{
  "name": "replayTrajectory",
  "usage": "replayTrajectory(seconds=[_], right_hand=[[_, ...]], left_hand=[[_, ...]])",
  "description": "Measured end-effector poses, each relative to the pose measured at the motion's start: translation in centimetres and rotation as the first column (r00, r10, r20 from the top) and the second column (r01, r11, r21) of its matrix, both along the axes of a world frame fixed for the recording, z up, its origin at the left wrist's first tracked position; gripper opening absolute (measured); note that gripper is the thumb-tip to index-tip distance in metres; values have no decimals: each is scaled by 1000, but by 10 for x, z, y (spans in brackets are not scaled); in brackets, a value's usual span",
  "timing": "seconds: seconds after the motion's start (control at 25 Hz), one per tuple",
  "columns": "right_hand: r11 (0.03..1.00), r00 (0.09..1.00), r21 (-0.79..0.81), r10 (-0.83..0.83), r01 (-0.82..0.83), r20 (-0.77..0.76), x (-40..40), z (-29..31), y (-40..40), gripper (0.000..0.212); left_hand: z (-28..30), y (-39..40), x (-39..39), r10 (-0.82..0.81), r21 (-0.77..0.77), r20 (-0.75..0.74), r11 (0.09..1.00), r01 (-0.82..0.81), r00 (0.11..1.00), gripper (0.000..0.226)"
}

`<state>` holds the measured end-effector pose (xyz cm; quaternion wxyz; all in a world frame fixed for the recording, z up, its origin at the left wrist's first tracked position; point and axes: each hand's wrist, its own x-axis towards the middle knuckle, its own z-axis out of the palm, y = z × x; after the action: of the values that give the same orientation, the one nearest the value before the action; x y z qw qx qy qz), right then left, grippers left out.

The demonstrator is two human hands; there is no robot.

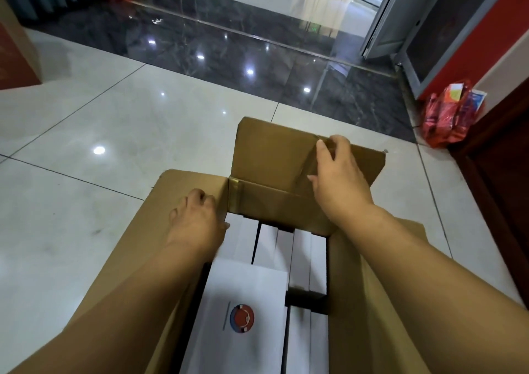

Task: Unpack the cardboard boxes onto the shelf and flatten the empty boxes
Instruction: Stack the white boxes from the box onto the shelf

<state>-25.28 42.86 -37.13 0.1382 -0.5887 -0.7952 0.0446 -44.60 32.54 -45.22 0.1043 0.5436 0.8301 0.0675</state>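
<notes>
Head view, right hand (337, 173) fingers (325, 152) pinching far flap (272, 156), seemingly

Open cardboard box (357, 287) on pale floor tiles (86, 144), flaps spread outward. Right hand (337, 173) gripping the top edge of the far flap (272, 153), fingers curled over it. Left hand (197, 219) resting on the left flap (177, 184), thumb at the box's inner edge. White cartons (300, 253) packed upright inside, one with a red-and-blue logo (242, 318) lying flat on top. Red plastic bag (446, 116) by the wall.
</notes>
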Motion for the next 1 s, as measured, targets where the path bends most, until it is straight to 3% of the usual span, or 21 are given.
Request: replayTrajectory(seconds=[0.12,0.28,0.4,0.84,1.0], right_hand=[[992,963,-117,74,-45,261,-3,-8,15,74],[947,952,-319,132,-38,277,-11,-30,29,75],[927,950,-373,161,-51,269,-15,-55,32,74],[925,906,-363,245,-112,344,-13,-94,38,7],[913,916,-395,243,-105,318,-13,-92,41,12]], left_hand=[[-5,11,0,7,14,11,1000,-7,1000,51],[-9,23,-1,-2,9,15,1000,2,1000,59],[-12,24,-3,-37,-6,34,999,37,999,65],[-35,22,-3,-5,140,132,990,-14,991,57],[-34,19,-3,-1,148,141,989,-20,990,58]])
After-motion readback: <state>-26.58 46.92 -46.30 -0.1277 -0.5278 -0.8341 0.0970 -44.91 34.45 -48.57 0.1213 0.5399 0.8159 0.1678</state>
